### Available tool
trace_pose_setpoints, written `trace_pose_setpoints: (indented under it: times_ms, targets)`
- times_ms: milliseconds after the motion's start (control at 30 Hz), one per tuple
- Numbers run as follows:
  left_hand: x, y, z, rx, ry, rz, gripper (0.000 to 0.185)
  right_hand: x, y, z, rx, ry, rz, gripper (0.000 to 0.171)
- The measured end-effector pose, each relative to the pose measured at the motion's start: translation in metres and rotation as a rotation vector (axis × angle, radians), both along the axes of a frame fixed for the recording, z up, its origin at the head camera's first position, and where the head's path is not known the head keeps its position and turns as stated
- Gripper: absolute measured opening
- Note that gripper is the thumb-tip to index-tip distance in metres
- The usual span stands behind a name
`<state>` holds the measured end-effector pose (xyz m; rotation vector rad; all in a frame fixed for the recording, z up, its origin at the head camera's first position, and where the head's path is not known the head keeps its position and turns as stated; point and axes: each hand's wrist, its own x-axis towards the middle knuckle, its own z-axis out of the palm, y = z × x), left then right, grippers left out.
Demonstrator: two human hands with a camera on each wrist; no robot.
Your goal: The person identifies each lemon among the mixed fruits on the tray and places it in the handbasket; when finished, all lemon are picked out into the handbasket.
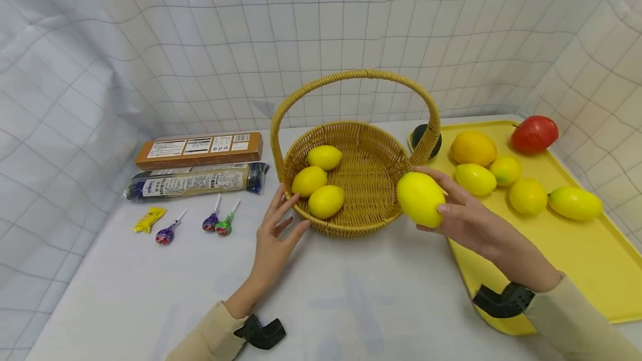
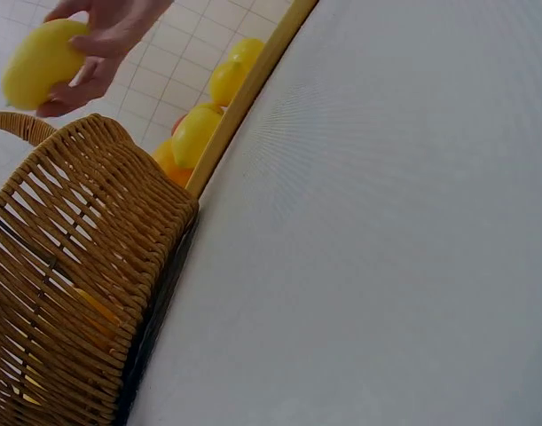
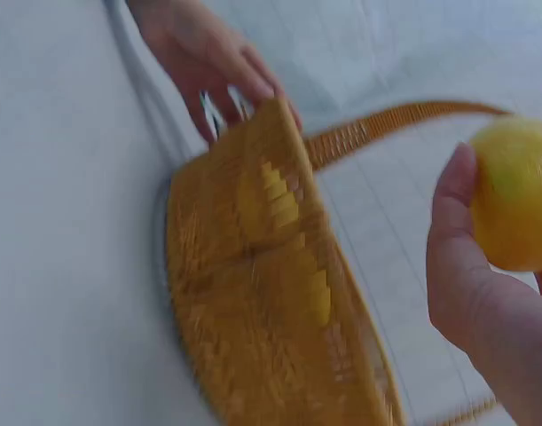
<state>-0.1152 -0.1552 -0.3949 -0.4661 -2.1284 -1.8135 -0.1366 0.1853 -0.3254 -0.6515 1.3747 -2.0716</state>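
Gripping smooth oval lemon (image 1: 420, 199), right hand (image 1: 471, 216)

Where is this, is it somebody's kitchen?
Probably not a kitchen. It looks like a staged tabletop: a checked cloth backdrop hangs all around, and the wicker basket, yellow tray of fruit and lollipops are laid out neatly.
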Motion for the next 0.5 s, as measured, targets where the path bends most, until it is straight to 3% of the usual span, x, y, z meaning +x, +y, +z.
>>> trace_pose_setpoints:
  times_ms: [67, 133, 267, 367, 500]
  targets:
    - [-0.003, -0.001, -0.007, -0.006, 0.006, 0.002, 0.051, -0.011, -0.02, 0.005, -0.067, -0.068, 0.033, 0.049]
    - [-0.007, -0.003, -0.015, -0.013, 0.014, 0.006, 0.052, -0.023, -0.038, 0.006, -0.01, -0.053, 0.032, 0.048]
    - [-0.009, -0.004, -0.02, -0.014, 0.026, 0.008, 0.052, -0.046, -0.062, 0.003, 0.307, 0.078, 0.021, 0.052]
    - [-0.008, -0.004, -0.02, -0.012, 0.013, 0.006, 0.051, -0.059, -0.072, -0.002, 0.517, 0.185, 0.076, 0.053]
    - [-0.005, -0.004, -0.014, -0.016, -0.006, 0.014, 0.051, -0.071, -0.082, -0.005, 0.672, 0.347, 0.195, 0.053]
